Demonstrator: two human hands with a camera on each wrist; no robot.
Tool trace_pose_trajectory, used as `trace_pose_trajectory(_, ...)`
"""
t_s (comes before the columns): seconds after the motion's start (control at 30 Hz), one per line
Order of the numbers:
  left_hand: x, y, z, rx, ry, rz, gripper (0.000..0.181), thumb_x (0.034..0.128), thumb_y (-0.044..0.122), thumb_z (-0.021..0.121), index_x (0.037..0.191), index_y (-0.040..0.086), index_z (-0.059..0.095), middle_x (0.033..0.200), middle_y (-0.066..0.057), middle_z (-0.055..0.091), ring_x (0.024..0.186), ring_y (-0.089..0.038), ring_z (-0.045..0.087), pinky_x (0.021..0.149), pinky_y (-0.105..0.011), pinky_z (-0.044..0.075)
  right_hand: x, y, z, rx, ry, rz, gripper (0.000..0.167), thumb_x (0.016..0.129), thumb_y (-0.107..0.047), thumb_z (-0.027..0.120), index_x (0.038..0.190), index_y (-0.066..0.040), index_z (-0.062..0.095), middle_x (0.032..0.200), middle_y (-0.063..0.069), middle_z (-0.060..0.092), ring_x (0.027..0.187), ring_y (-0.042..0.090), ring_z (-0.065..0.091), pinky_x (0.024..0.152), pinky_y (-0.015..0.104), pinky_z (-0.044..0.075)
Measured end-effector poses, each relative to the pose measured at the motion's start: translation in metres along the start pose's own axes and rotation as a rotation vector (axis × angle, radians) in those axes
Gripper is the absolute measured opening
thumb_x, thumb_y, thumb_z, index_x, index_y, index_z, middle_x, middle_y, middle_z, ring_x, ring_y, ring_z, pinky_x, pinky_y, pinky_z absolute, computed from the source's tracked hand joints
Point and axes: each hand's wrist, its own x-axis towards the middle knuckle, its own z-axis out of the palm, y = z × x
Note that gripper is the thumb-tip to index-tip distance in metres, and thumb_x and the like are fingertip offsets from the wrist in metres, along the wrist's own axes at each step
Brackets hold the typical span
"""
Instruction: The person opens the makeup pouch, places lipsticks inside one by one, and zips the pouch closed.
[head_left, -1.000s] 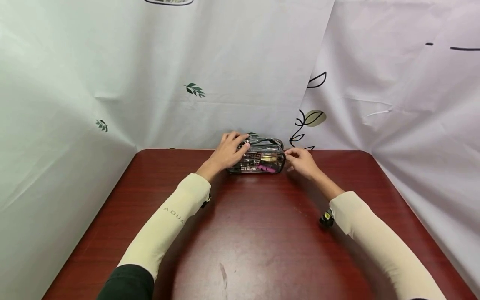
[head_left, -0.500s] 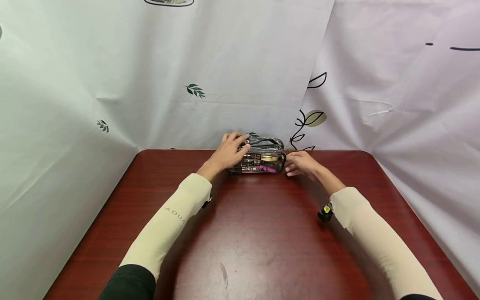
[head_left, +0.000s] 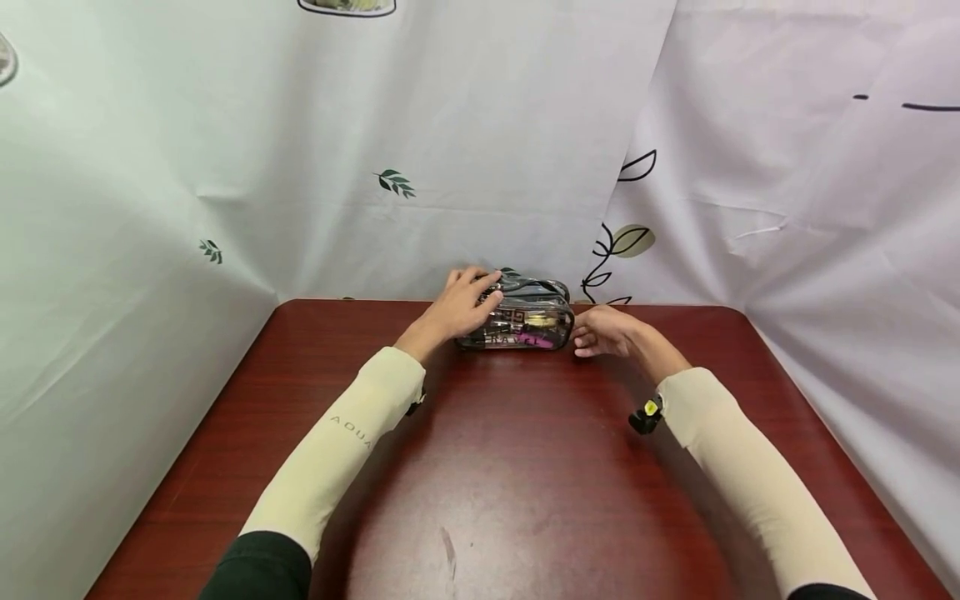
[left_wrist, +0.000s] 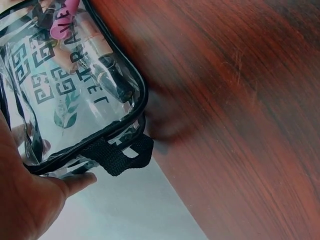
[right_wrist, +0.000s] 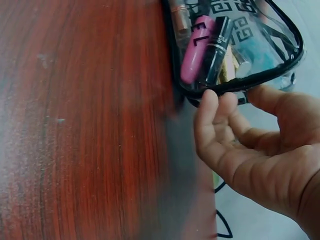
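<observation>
A clear pouch [head_left: 525, 321] with black piping and printed lettering stands at the table's back edge. Through its plastic show a pink tube [right_wrist: 196, 55], a black tube [right_wrist: 217, 52] and other small cosmetics. My left hand [head_left: 459, 306] grips the pouch's left end from above, the thumb on the front side. In the left wrist view a black webbing tab [left_wrist: 117, 155] sticks out beside that hand. At the other end my right hand [head_left: 609, 332] holds the pouch's edge with curled fingers [right_wrist: 206, 117] and thumb; a dark bit shows between them, partly hidden.
The pouch sits on a reddish-brown wooden table [head_left: 525, 450] with rounded back corners. Right behind it hangs a white cloth [head_left: 480, 183] with printed leaves, which also closes in both sides.
My right hand has turned and dropped slightly, from pinching near the pouch's upper right corner to lying along its right end. The left hand and pouch stay nearly still; the head view shifts slightly.
</observation>
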Motion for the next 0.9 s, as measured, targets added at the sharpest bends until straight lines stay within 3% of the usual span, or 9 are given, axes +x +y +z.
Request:
trace_pose_trajectory(0.23, 0.0, 0.0, 0.001, -0.005, -0.004, -0.003, 0.065, 0.1202, 0.05, 0.042, 0.177, 0.018, 0.041, 0.178, -0.014, 0.038, 0.164, -0.045, 0.029, 0.132, -0.068, 0.035, -0.001, 0.0, -0.001, -0.06, 0.007, -0.023, 0.022, 0.115, -0.005, 0.05, 0.132, 0.004, 0.059, 0.087, -0.002, 0.063, 0.072, 0.005, 0.063, 0.076, 0.026, 0.067)
trace_pose_trajectory(0.37, 0.0, 0.0, 0.0, 0.011, -0.014, -0.009, 0.067, 0.1196, 0.052, 0.042, 0.178, 0.019, 0.04, 0.179, -0.013, 0.037, 0.165, -0.045, 0.028, 0.132, -0.068, 0.035, -0.001, -0.002, 0.001, -0.096, -0.021, -0.01, 0.027, 0.115, 0.0, 0.04, 0.136, 0.005, 0.055, 0.095, 0.001, 0.061, 0.076, 0.007, 0.06, 0.078, 0.026, 0.066)
trace_pose_trajectory(0.47, 0.0, 0.001, 0.0, 0.017, -0.025, -0.009, 0.067, 0.1195, 0.052, 0.043, 0.178, 0.019, 0.038, 0.18, -0.013, 0.037, 0.166, -0.045, 0.027, 0.133, -0.068, 0.035, -0.002, -0.002, 0.002, -0.15, -0.016, -0.06, 0.027, 0.115, 0.001, 0.037, 0.137, 0.006, 0.051, 0.101, 0.004, 0.058, 0.08, 0.009, 0.059, 0.078, 0.026, 0.065)
trace_pose_trajectory(0.57, -0.001, 0.002, -0.001, 0.027, -0.035, -0.008, 0.067, 0.1198, 0.049, 0.042, 0.179, 0.019, 0.037, 0.181, -0.013, 0.036, 0.167, -0.045, 0.026, 0.134, -0.067, 0.034, -0.003, -0.002, 0.004, -0.212, 0.019, -0.155, 0.018, 0.116, 0.002, 0.039, 0.13, 0.007, 0.05, 0.102, 0.006, 0.058, 0.081, 0.011, 0.06, 0.077, 0.027, 0.064)
trace_pose_trajectory(0.7, -0.001, 0.002, -0.004, 0.081, -0.044, -0.01, 0.067, 0.1201, 0.047, 0.038, 0.179, 0.017, 0.035, 0.187, -0.013, 0.031, 0.176, -0.044, 0.018, 0.143, -0.063, 0.021, -0.004, -0.005, 0.006, -0.232, 0.104, -0.243, 0.009, 0.115, -0.001, 0.051, 0.12, 0.006, 0.055, 0.112, 0.008, 0.06, 0.08, 0.01, 0.064, 0.077, 0.025, 0.066)
trace_pose_trajectory(0.8, -0.001, 0.005, -0.007, 0.129, -0.039, -0.018, 0.065, 0.1196, 0.046, 0.035, 0.179, 0.019, 0.037, 0.189, -0.011, 0.027, 0.179, -0.042, 0.01, 0.145, -0.063, 0.011, -0.004, -0.007, 0.007, -0.171, 0.171, -0.251, 0.01, 0.111, -0.002, 0.058, 0.117, 0.005, 0.058, 0.12, 0.009, 0.06, 0.08, 0.009, 0.066, 0.077, 0.022, 0.066)
trace_pose_trajectory(0.9, 0.0, 0.011, -0.008, 0.178, -0.022, -0.012, 0.063, 0.1189, 0.042, 0.032, 0.177, 0.02, 0.042, 0.187, -0.011, 0.032, 0.179, -0.039, 0.012, 0.145, -0.063, 0.01, -0.003, -0.008, 0.007, -0.114, 0.205, -0.231, 0.014, 0.109, -0.002, 0.061, 0.121, 0.004, 0.059, 0.112, 0.007, 0.064, 0.079, 0.009, 0.068, 0.076, 0.021, 0.065)
